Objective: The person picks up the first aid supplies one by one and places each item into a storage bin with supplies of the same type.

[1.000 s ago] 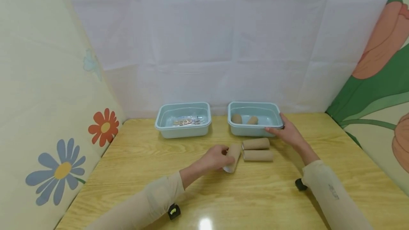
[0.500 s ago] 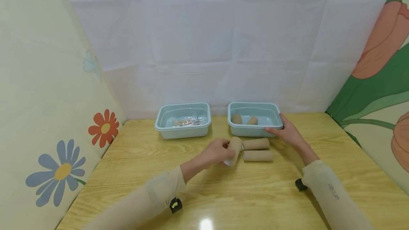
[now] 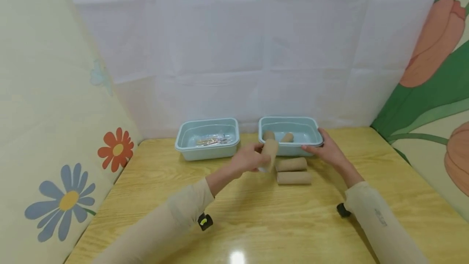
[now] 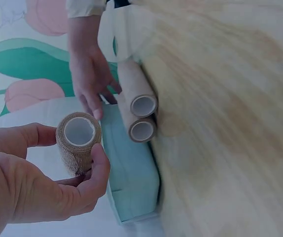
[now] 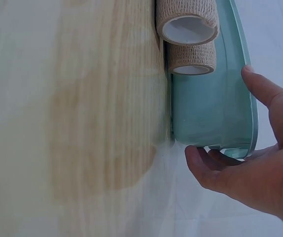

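Note:
My left hand [image 3: 249, 159] pinches a tan, crinkled bandage roll [image 3: 271, 150] with a white core, thumb on one side and fingers on the other. In the head view the roll overlaps the front left corner of the right light-blue bin [image 3: 289, 150]. My right hand [image 3: 331, 150] grips that bin's right end, thumb on the front rim and fingers at the end wall [image 5: 210, 113]. Two more bandage rolls, the back one [image 3: 292, 164] and the front one [image 3: 294, 178], lie side by side on the table before the bin. Inside it are two tan rolls [image 3: 287, 137], partly hidden.
A second light-blue bin [image 3: 209, 154] stands to the left, holding thin items in clear plastic packaging [image 3: 213, 140]. Both bins stand at the back of the wooden table [image 3: 234, 211], against a white cloth [image 3: 220, 52]. Walls with painted flowers flank the table.
My left hand has lifted the bandage roll off the table and carried it away from me, up to the right bin's front rim. My right hand stays on the bin.

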`<move>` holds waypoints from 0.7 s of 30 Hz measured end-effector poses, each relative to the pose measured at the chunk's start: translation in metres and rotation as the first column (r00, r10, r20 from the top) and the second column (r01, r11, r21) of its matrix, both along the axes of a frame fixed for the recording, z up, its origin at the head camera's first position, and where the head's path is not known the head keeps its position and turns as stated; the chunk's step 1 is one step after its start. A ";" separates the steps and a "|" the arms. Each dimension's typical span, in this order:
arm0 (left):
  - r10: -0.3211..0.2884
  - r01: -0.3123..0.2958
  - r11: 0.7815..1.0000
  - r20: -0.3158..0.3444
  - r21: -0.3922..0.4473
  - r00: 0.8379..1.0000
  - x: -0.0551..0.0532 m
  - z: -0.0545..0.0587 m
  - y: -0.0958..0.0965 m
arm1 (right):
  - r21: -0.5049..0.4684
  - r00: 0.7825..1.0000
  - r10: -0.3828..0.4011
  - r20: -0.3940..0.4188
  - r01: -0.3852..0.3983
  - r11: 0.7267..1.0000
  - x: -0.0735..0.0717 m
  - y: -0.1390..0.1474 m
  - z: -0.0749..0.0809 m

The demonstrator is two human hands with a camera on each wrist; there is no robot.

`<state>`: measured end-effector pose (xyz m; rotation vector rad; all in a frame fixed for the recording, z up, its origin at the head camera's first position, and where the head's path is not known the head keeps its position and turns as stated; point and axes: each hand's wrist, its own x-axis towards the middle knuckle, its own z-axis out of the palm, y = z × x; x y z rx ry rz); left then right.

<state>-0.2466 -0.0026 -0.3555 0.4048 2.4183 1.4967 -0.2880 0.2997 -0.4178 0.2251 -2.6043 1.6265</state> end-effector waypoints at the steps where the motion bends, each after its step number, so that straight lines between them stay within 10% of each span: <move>1: 0.001 -0.001 1.000 0.002 0.000 1.000 -0.002 0.004 0.000 | 0.001 1.000 -0.005 0.007 0.005 1.000 0.000 0.000 0.000; 11: -0.028 0.027 0.999 -0.040 -0.021 0.999 -0.023 0.027 0.010 | -0.031 1.000 0.005 0.005 -0.005 1.000 -0.003 0.003 -0.001; 21: -0.095 0.055 0.987 -0.275 -0.149 0.957 -0.043 0.036 0.023 | -0.019 1.000 -0.001 0.005 0.001 1.000 -0.004 0.001 -0.005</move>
